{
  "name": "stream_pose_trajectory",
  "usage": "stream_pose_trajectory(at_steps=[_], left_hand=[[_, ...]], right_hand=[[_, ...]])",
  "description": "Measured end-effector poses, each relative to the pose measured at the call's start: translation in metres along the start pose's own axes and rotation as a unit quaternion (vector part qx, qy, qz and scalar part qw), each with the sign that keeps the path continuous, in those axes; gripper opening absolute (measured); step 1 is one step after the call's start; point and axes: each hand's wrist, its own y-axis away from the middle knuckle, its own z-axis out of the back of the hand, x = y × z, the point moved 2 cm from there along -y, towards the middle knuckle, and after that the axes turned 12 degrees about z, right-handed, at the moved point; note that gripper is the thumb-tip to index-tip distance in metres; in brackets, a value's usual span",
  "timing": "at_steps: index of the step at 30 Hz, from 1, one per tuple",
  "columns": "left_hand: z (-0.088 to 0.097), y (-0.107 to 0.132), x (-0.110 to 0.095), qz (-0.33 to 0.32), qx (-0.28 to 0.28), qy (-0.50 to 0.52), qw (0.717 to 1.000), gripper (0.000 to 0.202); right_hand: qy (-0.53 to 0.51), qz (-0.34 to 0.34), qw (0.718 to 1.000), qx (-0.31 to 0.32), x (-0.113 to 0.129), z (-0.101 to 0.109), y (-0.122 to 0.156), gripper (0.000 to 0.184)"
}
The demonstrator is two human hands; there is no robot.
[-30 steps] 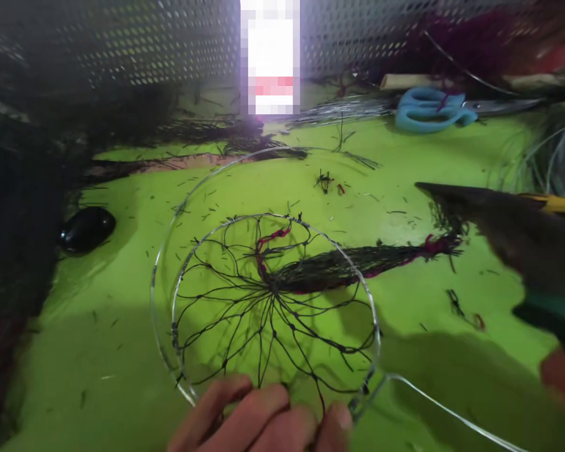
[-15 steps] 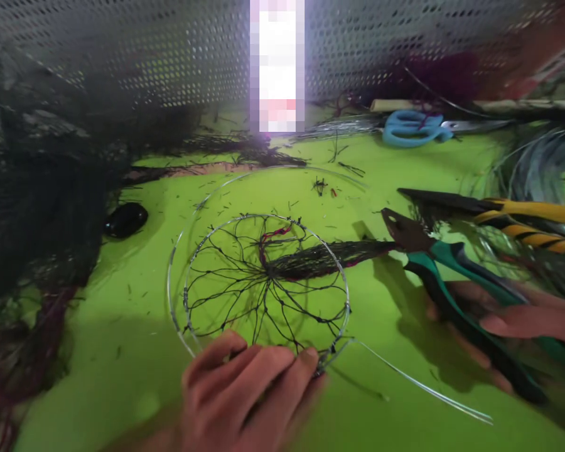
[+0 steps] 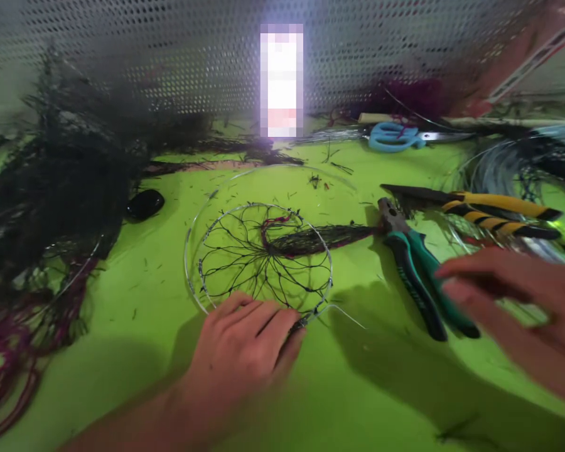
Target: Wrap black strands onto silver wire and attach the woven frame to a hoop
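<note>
My left hand (image 3: 252, 336) pinches the near edge of a wire ring (image 3: 331, 263), fingers closed around it. Dark netting (image 3: 269, 252) is knotted all round the ring and gathers at its middle, where a bundled tail of mesh with a reddish cord runs off to the right. A thin loose wire end (image 3: 346, 312) sticks out just right of my fingers. My right hand (image 3: 522, 314) hovers at the right with fingers apart and holds nothing. Close by its fingertips, green-and-black handled pliers (image 3: 417, 276) lie on the green surface with their handles near together.
Yellow-and-black pliers (image 3: 494, 210) lie behind the green ones. Blue-handled scissors (image 3: 395, 137) rest at the back near a stick. A dark net heap (image 3: 51, 194) fills the left, with a glossy black object (image 3: 145, 204) beside it. Wire strands (image 3: 503, 160) lie at the right.
My right hand has let go of the green-handled pliers, which now lie on the surface, and has opened. The loose wire end right of my left hand looks shorter. My left hand keeps its hold.
</note>
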Motion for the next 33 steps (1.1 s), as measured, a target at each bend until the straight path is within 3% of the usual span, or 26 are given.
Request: stream_pose_trajectory(at_steps=[2, 4, 6, 11, 16, 20, 26, 30, 33], left_hand=[[-0.001, 0.002, -0.002, 0.008, -0.001, 0.005, 1.0, 0.013], [-0.003, 0.003, -0.004, 0.015, 0.004, 0.007, 1.0, 0.015], [-0.005, 0.006, -0.006, 0.015, 0.007, 0.011, 1.0, 0.016], [-0.007, 0.01, -0.005, 0.002, 0.009, 0.021, 1.0, 0.02], [-0.006, 0.009, -0.002, -0.016, 0.035, 0.017, 0.999, 0.02], [-0.006, 0.009, -0.003, -0.009, 0.052, 0.036, 0.998, 0.018], [-0.007, 0.012, -0.005, 0.018, 0.052, 0.057, 0.997, 0.016], [-0.007, 0.012, -0.004, 0.035, 0.061, 0.091, 0.993, 0.012], [-0.009, 0.011, -0.004, 0.032, 0.059, 0.084, 0.994, 0.017]], right_hand=[[-0.039, 0.134, 0.988, 0.069, 0.042, -0.012, -0.011, 0.015], [-0.012, 0.177, 0.979, 0.104, 0.069, -0.023, -0.02, 0.018], [0.001, 0.184, 0.975, 0.128, 0.081, -0.031, -0.024, 0.027], [-0.062, 0.108, 0.975, 0.187, 0.075, -0.04, -0.024, 0.028], [-0.185, 0.036, 0.943, 0.275, 0.067, -0.055, -0.024, 0.027], [-0.227, 0.025, 0.934, 0.275, 0.067, -0.058, -0.025, 0.029], [-0.166, 0.078, 0.954, 0.236, 0.068, -0.06, -0.03, 0.034], [-0.232, 0.047, 0.941, 0.243, 0.063, -0.062, -0.036, 0.038], [-0.234, 0.009, 0.947, 0.221, 0.062, -0.062, -0.035, 0.028]])
